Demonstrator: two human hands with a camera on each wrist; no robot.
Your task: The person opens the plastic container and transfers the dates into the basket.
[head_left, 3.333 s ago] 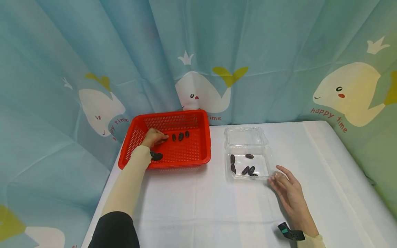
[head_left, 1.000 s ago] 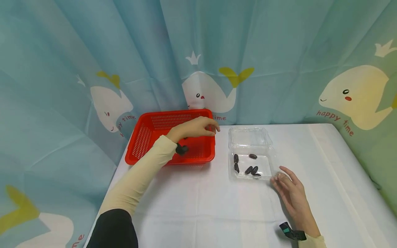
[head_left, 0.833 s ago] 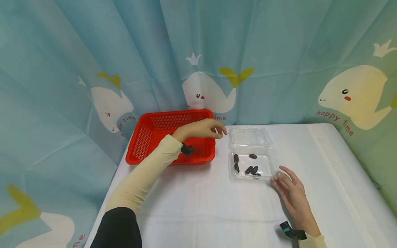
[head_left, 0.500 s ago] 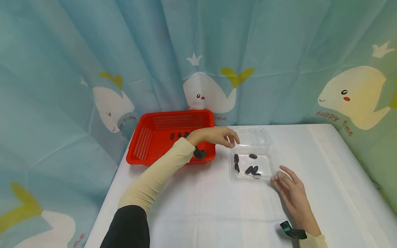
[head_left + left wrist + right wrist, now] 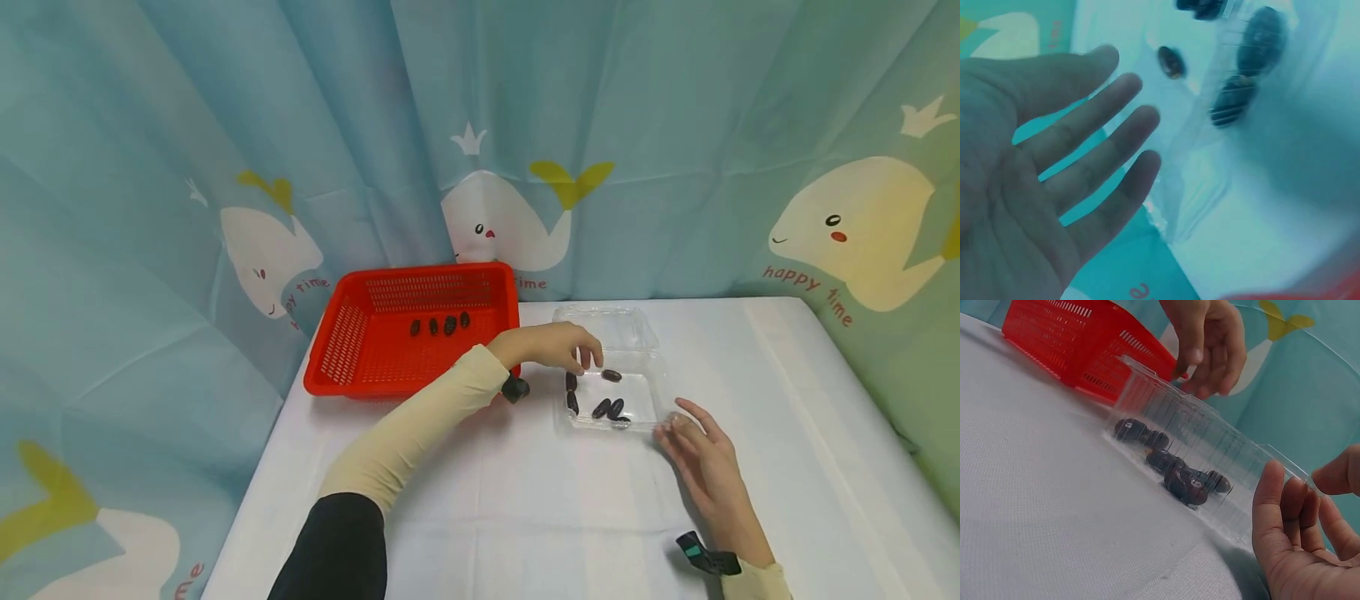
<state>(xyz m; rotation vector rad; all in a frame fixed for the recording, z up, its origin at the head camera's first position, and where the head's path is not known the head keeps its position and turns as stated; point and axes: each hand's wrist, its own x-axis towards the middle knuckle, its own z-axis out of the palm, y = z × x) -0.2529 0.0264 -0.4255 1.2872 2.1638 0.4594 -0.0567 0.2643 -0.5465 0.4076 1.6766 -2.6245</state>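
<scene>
Plastic box, on the bench right of basket: probably light, flexy. Right grip pinches near-right corner. Left grip loose, empty above. Dark pieces inside: likely slick; pinch mid-length.

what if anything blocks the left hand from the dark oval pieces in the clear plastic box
Nothing visible from above: the clear plastic box is open over the dark oval pieces, its lid folded back.
</scene>
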